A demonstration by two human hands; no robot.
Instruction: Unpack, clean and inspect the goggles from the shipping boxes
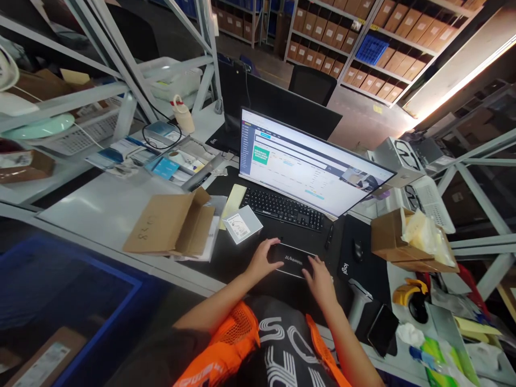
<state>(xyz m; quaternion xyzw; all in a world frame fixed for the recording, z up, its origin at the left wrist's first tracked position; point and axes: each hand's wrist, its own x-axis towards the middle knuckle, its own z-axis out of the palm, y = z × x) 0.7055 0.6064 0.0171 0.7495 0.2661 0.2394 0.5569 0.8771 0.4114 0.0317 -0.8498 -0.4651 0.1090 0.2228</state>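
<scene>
Seated at the counter [121, 204]. Both hands bracket a flat black box [293, 260] lying on the dark mat just near of the keyboard [284, 208]: left hand [264, 259] curled over the box's left end, right hand [320, 278] on its near right corner, fingers bent and in contact. Grip looks like a light two-sided hold, box flat on the mat rather than lifted, though the view is too small to be certain. Holding it by opposite ends keeps the printed top face up and readable. Small grey box [243, 224] with label sits just left and far of the left hand, apart from it; open cardboard carton [171, 224] further left, flaps splayed toward the hands. Monitor [306, 164] closes the far side. To the right, mouse [358, 250] on its pad, near the right hand but not touching. Free room: a narrow strip between box and the counter's near edge; left counter surface beyond the carton is open.
</scene>
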